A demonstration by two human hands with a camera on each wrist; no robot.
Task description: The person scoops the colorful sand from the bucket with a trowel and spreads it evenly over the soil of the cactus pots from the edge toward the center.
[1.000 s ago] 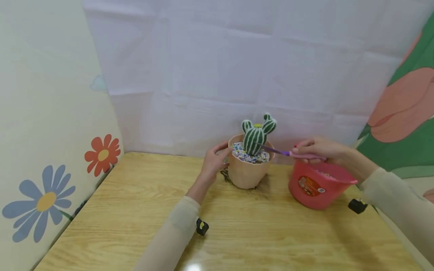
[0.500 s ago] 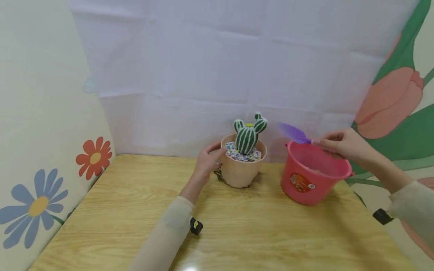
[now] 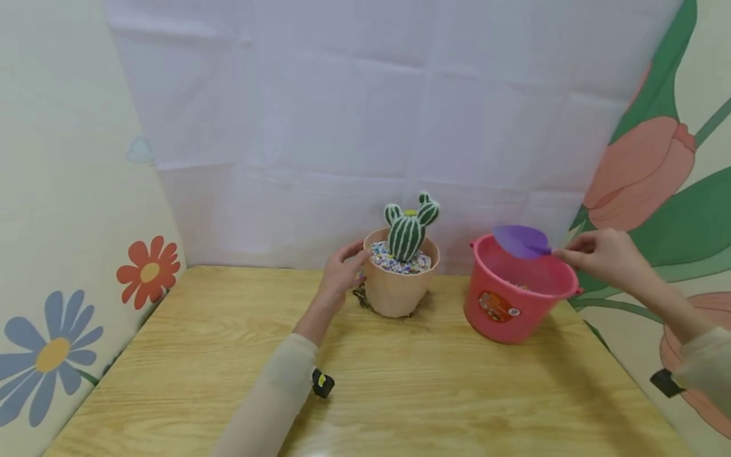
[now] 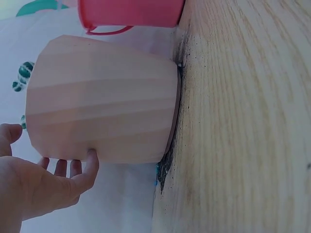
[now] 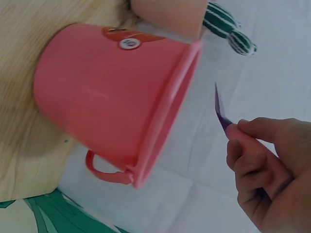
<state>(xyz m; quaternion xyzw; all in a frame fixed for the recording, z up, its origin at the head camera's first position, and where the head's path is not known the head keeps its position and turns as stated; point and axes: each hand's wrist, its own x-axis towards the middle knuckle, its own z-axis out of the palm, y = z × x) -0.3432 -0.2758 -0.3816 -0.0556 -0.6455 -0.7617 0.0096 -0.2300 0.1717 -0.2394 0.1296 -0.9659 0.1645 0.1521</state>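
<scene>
A peach flowerpot point(image 3: 394, 293) holds colourful pebbles point(image 3: 407, 265) and a green-and-white striped knitted cactus point(image 3: 406, 238). My left hand point(image 3: 341, 274) is at the pot's left side; in the left wrist view its fingertips point(image 4: 92, 154) rest against the pot wall, with the thumb apart, near the rim. To the right stands a pink bucket point(image 3: 502, 317) with some pebbles visible inside. My right hand point(image 3: 611, 259) grips the pink handle point(image 5: 260, 155) of a small trowel, whose purple blade point(image 3: 518, 241) overlaps the bucket's far rim in the head view.
Both vessels stand on a wood-grain table point(image 3: 365, 406) close to a white cloth backdrop point(image 3: 285, 127). Dark dirt point(image 4: 167, 167) lies around the pot's base. The bucket's handle point(image 5: 104, 174) hangs at its side. Flower-painted walls flank the table.
My right hand has carried the trowel rightward from beside the cactus to above the bucket, turning the blade's broad face into view. My left hand stays at the pot while the head view shifts slightly.
</scene>
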